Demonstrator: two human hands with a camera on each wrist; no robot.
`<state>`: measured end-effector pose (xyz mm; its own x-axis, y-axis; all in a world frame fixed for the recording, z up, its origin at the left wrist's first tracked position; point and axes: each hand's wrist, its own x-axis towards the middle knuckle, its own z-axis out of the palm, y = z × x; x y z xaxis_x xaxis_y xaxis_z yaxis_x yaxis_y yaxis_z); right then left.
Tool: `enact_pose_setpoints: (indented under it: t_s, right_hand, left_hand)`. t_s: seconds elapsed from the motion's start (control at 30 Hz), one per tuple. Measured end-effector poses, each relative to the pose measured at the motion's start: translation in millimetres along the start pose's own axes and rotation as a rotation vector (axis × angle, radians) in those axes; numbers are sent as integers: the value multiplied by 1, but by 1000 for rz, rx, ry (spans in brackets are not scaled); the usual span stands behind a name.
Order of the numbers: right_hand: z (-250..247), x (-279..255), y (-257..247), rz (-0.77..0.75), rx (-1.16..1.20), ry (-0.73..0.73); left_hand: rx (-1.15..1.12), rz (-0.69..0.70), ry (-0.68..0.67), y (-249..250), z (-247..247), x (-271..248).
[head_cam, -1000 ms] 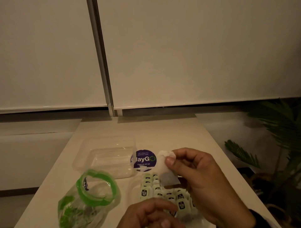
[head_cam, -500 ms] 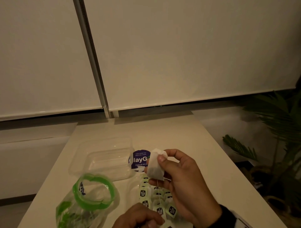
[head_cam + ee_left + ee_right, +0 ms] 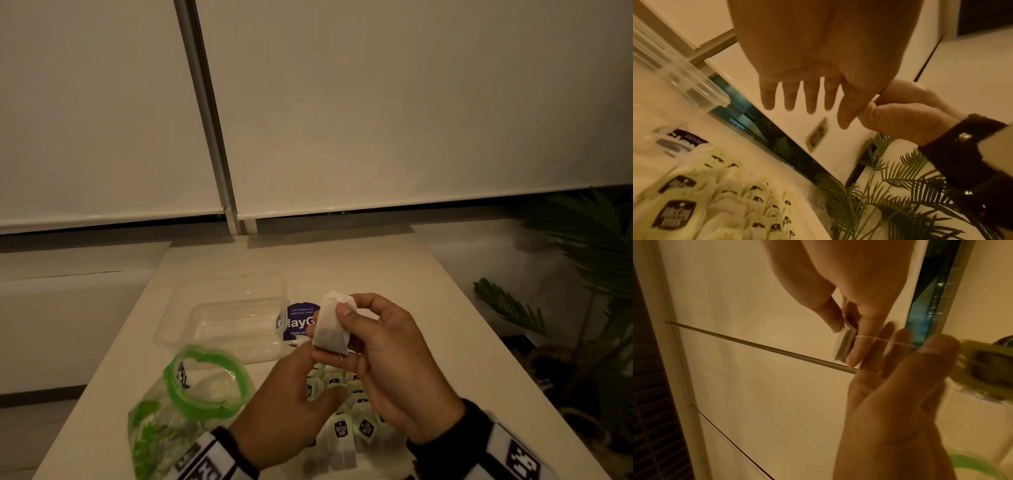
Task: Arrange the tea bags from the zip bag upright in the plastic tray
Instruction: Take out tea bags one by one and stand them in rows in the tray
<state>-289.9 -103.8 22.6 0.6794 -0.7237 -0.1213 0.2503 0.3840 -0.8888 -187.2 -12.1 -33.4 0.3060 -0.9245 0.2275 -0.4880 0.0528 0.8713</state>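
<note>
My right hand (image 3: 337, 313) pinches a white tea bag (image 3: 331, 325) upright above the table, thumb on its front. Its string hangs down to a blurred green tag (image 3: 818, 134) that dangles free. My left hand (image 3: 318, 373) is raised just below the bag, with fingers (image 3: 807, 105) straight and spread and nothing in them. Beneath both hands, a pile of green-tagged tea bags (image 3: 346, 428) lies on the table. The clear plastic tray (image 3: 178, 301) stands to the left, behind the pile. The zip bag (image 3: 191, 404) with a green rim gapes open at the front left.
A round purple sticker (image 3: 298, 322) is on the cream table (image 3: 342, 267), between the tray and my hands. Roller blinds fill the wall behind. A palm plant (image 3: 582, 274) stands past the table's right edge.
My left hand has risen from the frame's bottom edge to just under the tea bag. My right hand keeps its pinch and has turned the bag more upright.
</note>
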Motion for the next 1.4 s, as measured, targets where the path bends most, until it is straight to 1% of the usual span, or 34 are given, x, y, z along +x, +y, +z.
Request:
enact_pose_setpoints:
  t_s: [0.1, 0.17, 0.23, 0.3, 0.37, 0.43, 0.5, 0.53, 0.6, 0.67, 0.7, 0.73, 0.8, 0.9, 1.03, 1.1, 1.23, 1.4]
  right_hand:
    - [-2, 3, -5, 0, -7, -7]
    - [-6, 6, -6, -16, -9, 0]
    - [-9, 10, -6, -22, -17, 19]
    - [-11, 12, -5, -22, -26, 33]
    - [-14, 15, -3, -33, -40, 50]
    - [-17, 16, -2, -52, -72, 76]
    - [-20, 17, 1, -59, -96, 102]
    - [-21, 16, 3, -58, -109, 107]
    - [-22, 13, 8, -63, -153, 99]
    - [-22, 9, 13, -88, -220, 76]
    - [-22, 7, 15, -104, -260, 58]
    - [-22, 4, 16, -119, -299, 34]
    - [-21, -1, 18, -143, -353, -18]
    - [-20, -8, 20, -129, -371, -95]
    - [-22, -16, 21, -102, -382, -136]
    - [-25, -20, 21, -67, -362, -141]
    - [-32, -29, 23, 11, -281, -154]
    - [-39, -31, 24, 29, -243, -130]
  left_hand:
    - [-88, -199, -130, -7, 0, -5]
    - [-201, -308, -155, -6, 1, -14]
    - [-283, -357, -174, -4, 0, -24]
    - [-351, -333, -172, -3, -2, -32]
    - [-389, -296, -123, 3, -5, -39]
    - [-395, -272, -67, 12, -11, -45]
    - [-385, -233, -55, 26, -17, -48]
    - [-377, -218, -74, 32, -21, -49]
    - [-384, -230, -136, 38, -29, -50]
    - [-459, -222, -225, 46, -35, -47]
    - [-487, -205, -244, 50, -37, -43]
    - [-496, -189, -216, 54, -40, -37]
    - [-482, -131, -90, 61, -42, -22]
    - [-402, -71, 46, 62, -41, 0]
    - [-348, -91, 174, 47, -36, 20]
    - [-322, -134, 203, 37, -31, 24]
    - [-378, -207, 244, 28, -19, 25]
    - [-368, -218, 149, 23, -10, 15]
